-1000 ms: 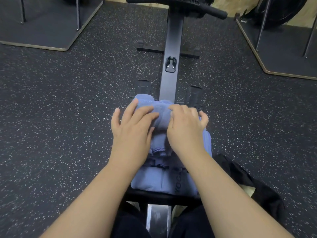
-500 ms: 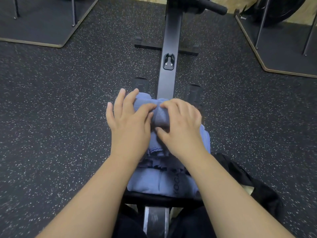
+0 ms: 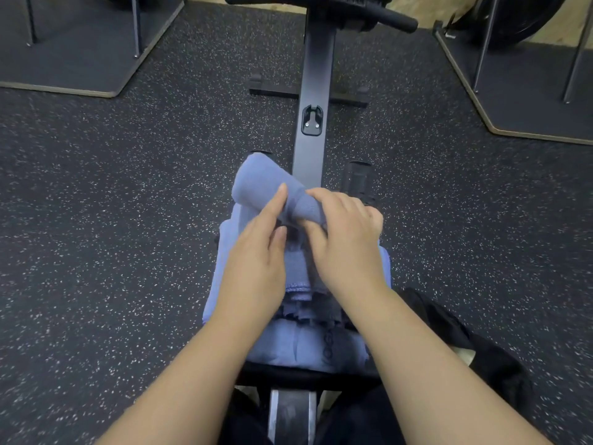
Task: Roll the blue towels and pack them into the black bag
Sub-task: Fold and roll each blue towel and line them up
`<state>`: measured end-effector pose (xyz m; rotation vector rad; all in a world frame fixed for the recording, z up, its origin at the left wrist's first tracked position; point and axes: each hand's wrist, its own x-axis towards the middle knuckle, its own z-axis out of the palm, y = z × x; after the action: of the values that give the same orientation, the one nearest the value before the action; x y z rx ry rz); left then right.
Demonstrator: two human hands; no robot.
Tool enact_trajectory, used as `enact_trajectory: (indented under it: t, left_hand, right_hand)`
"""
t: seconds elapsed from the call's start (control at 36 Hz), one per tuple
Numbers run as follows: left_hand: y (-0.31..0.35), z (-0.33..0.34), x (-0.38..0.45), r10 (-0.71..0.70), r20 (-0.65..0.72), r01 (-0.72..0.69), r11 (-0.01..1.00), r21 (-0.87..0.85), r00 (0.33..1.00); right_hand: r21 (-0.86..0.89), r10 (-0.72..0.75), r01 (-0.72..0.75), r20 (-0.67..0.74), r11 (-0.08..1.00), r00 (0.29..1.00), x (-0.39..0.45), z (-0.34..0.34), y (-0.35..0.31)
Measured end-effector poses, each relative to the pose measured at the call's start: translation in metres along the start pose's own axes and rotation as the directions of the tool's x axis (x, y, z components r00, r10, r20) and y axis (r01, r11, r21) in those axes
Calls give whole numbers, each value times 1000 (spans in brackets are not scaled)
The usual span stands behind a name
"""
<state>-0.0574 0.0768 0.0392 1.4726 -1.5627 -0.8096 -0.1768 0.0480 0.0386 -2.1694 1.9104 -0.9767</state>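
Note:
A rolled blue towel point(image 3: 261, 183) lies slantwise on top of a stack of blue towels point(image 3: 298, 346) piled on the rowing machine's seat. My right hand point(image 3: 348, 242) grips the roll's right end, its fingers curled over it. My left hand point(image 3: 260, 252) pinches the roll's middle between thumb and fingers. The roll's left end sticks out free. The black bag point(image 3: 481, 345) lies on the floor at the lower right, partly hidden by my right forearm.
The rowing machine's dark rail point(image 3: 313, 91) runs ahead from the seat, with footrests point(image 3: 357, 175) on either side. Speckled black rubber floor spreads left and right. Raised platforms with metal legs stand at the far left point(image 3: 83, 59) and far right point(image 3: 529, 91).
Both hands lay over the roll, pressing it. Now they have closed round it, and its left end has swung out to the upper left, uncovered.

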Motion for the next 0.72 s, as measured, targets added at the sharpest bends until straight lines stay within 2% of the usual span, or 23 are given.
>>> enact_trajectory:
  t: [0.19, 0.28, 0.33, 0.42, 0.5, 0.72]
  left_hand:
    - [4, 3, -2, 33, 86, -3, 942, -335, 996]
    - [10, 4, -4, 36, 108, 18, 887, -462, 993]
    - [14, 5, -7, 42, 127, 31, 849, -527, 991]
    - [18, 5, -16, -2, 203, 132, 767, -628, 979]
    - [22, 5, -28, -7, 252, 172, 750, -639, 968]
    - [25, 16, -56, -58, 373, 300, 713, -634, 926]
  right_hand:
    - [80, -29, 22, 82, 997, 996, -9, -23, 4]
    - [237, 12, -52, 166, 970, 986, -16, -36, 1]
    - [382, 41, -125, 221, 916, 974, -22, -45, -2]
    - [462, 67, -185, 259, 868, 964, -31, -57, -1]
    - [496, 105, -251, 303, 831, 947, -44, -66, 2]
    - [476, 131, -247, 264, 844, 956, -86, -69, 4]
